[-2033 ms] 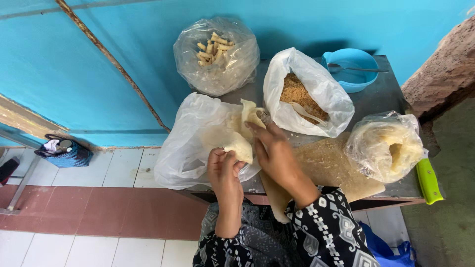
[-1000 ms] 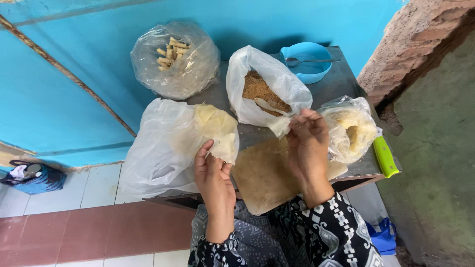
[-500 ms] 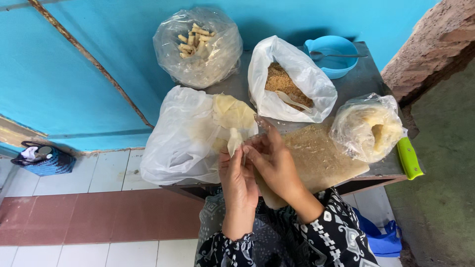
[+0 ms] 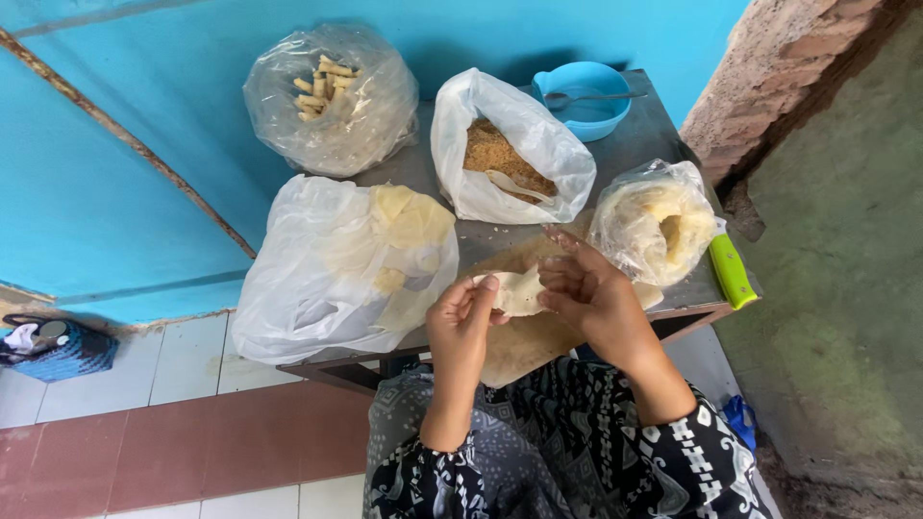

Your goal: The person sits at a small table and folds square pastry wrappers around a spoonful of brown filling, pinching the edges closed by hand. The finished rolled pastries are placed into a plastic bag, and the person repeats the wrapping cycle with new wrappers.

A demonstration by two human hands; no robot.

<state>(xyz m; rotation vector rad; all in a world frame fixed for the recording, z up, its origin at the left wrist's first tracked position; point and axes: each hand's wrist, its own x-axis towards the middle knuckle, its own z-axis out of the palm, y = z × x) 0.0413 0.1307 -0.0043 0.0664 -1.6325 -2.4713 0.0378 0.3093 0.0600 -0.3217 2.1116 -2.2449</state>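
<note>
Turquoise wall behind, small grey desk (image 4: 642, 135) against it. Landmark: open white bag of brown crumbs (image 4: 510, 154), mid-desk. Behind-left of it, a clear bag of pale sticks (image 4: 332, 96); behind-right, a blue bowl (image 4: 586, 101) with a spoon; front-left, a large white bag of thin pale sheets (image 4: 336, 269); right, a clear bag of coiled sheets (image 4: 659, 221), green-handled knife (image 4: 733, 271) at the desk edge beyond. Front of the crumb bag: a wooden board (image 4: 524, 336), and just above it one pale sheet (image 4: 517, 293) held between both hands. Left hand (image 4: 463, 322) pinching the sheet's left edge with thumb and fingers; right hand (image 4: 586, 288) supporting the right edge, fingers half spread. Step, judged: separating or shaping a single sheet. Next likely called for: a flat, untorn lay on the board, gentle grip.
</note>
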